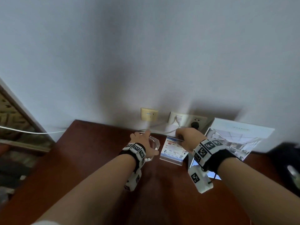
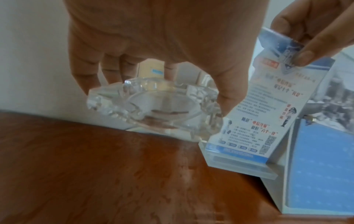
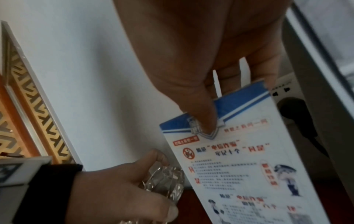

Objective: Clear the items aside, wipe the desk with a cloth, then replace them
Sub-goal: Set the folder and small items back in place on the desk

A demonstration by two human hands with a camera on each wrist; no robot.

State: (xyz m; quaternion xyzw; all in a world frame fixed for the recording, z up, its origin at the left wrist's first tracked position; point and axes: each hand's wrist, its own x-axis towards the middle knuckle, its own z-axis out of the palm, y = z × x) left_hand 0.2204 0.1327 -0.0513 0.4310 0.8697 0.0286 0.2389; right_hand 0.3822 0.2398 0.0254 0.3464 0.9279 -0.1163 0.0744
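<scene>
left hand [image 2: 162,37] has fingers and thumb curled over the rim of the glass ashtray [image 2: 153,109], which looks just off the surface [image 2: 95,174] near the wall; right hand [image 3: 210,60] pinches the top edge of the acrylic sign stand [image 3: 249,166], thumb in front, fingers behind. ashtray is heavy and slick, so i'd keep the grip square and set it down flat. stand is top-held and base-heavy, so i'd carry it upright and clear of the leaning booklet [image 1: 235,140].

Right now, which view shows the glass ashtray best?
Left wrist: the ashtray shows whole under the left hand. Head view shows only its rim past that hand; right wrist catches one edge.
</scene>
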